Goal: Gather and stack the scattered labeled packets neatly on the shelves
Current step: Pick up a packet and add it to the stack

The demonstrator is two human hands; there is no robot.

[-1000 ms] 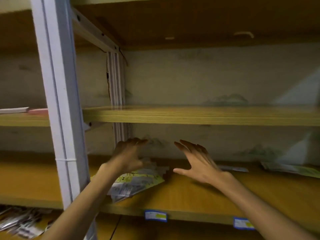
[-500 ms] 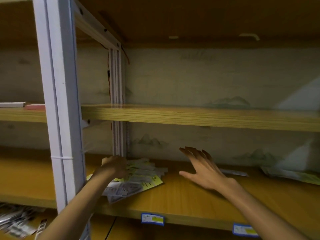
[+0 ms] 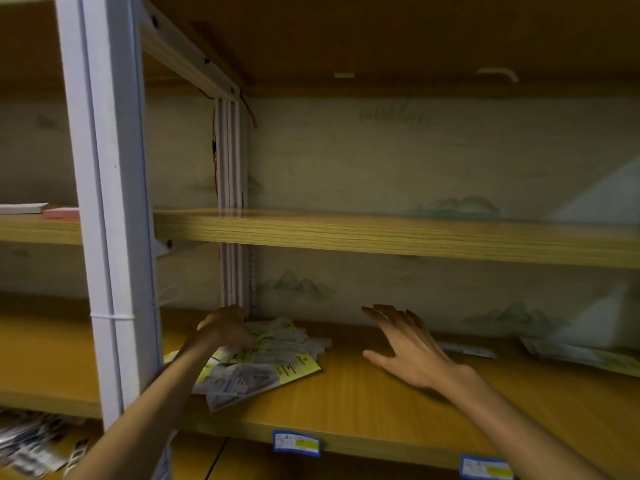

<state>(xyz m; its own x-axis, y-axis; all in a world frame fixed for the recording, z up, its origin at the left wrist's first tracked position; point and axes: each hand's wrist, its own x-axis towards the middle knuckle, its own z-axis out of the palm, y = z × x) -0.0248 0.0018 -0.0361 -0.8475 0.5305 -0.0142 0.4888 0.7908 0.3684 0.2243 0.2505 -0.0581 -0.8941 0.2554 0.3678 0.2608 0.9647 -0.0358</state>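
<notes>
Packets (image 3: 263,362) lie fanned in a loose heap at the left end of a wooden shelf (image 3: 363,403), close to the rear upright (image 3: 230,202), as a person gathers them into a stack. The left hand (image 3: 225,329) is curled down onto the top of the heap, fingers closed on the upper packets, while the right hand (image 3: 408,344) hovers open and empty just above the bare board to the heap's right. Gathering looks barely begun: more packets (image 3: 581,356) sit well apart at the far right, a thin one (image 3: 464,349) lies behind the right hand, and others (image 3: 31,445) are strewn on the level below. Squaring the heap likely needs both hands pressing its edges together. Blue-edged price tags (image 3: 296,444) mark the shelf lip; pale landscape-printed backing (image 3: 415,161) lines the dim unit.
</notes>
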